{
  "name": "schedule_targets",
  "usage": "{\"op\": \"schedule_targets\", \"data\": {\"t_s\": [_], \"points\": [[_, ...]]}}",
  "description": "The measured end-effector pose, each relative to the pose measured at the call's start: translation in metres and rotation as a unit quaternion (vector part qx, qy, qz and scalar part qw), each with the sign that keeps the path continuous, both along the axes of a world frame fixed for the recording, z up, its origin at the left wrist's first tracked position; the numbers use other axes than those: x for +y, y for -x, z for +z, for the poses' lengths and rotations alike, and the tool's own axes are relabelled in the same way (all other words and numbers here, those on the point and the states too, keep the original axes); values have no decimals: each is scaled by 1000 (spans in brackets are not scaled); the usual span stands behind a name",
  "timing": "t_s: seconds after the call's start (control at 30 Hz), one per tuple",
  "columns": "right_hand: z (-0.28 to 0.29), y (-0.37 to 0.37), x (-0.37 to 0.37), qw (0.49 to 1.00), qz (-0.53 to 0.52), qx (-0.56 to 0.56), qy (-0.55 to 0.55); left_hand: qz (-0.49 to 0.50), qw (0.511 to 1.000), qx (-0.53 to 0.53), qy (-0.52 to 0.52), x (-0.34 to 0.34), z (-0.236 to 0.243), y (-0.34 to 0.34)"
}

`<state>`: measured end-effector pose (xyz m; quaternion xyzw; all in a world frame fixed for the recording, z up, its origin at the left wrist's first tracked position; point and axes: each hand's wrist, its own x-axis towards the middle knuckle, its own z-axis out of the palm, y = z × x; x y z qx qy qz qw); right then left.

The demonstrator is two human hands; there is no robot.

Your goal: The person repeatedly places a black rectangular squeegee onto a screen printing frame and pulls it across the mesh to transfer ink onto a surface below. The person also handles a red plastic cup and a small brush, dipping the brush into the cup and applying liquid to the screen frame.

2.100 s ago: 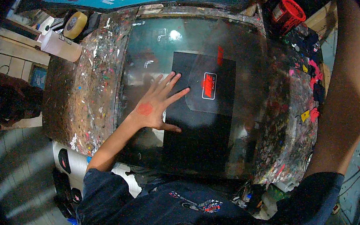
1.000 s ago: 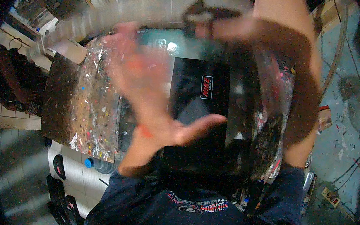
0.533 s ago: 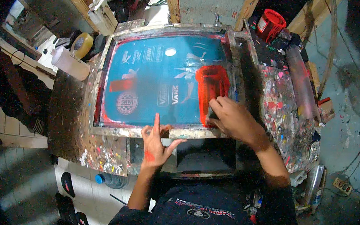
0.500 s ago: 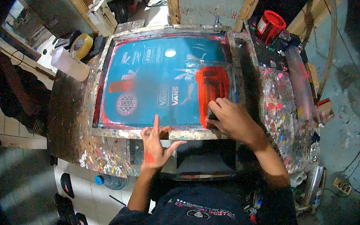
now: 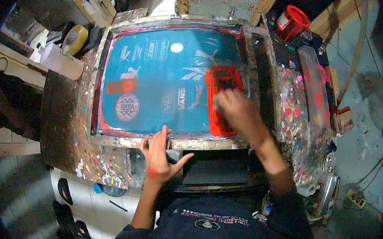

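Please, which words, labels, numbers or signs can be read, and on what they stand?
I leave wording uncopied.
Blue screen: readable pale words, some in a round checkered badge, plus animal shapes.
Dark shirt: pale and reddish lettering above a round emblem.
Red bucket: pale label, too small to read.
No numbers legible.

Illumination is dim and uneven overall. The blue screen (image 5: 156, 76) receives moderate light, with pale, hazy patches on its surface; the white floor tiles (image 5: 87, 204) below the bench (image 5: 60, 120) rank among the brightest areas. Deep shadow lies under the screen's near edge and at upper right. Pale bands streak the grey floor (image 5: 15, 194) at lower left. Right grip (image 5: 235, 106): smeared by motion blur. Left grip (image 5: 159, 156): acceptably sharp. Fisheye distortion bows straight edges outward; corners fall to black with coloured speckle. Light direction cannot be determined.
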<state>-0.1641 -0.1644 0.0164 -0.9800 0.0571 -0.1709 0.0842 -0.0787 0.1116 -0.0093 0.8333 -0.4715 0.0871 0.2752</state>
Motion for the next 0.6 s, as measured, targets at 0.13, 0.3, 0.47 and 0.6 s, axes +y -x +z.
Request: {"op": "schedule_targets", "data": {"t_s": [0.13,0.3,0.47,0.6], "points": [[8,63,62,997,-3,64,32,10,1000,-15,-5,12,2,-9],[20,76,86,999,-23,22,6,0,1000,0,-14,24,-6,-21],[86,65,75,997,-17,-9,78,-2,997,-53,59,15,62,-38],[172,23,10,982,-16,-122,146,50,947,-268,167,-31,171,-53]]}}
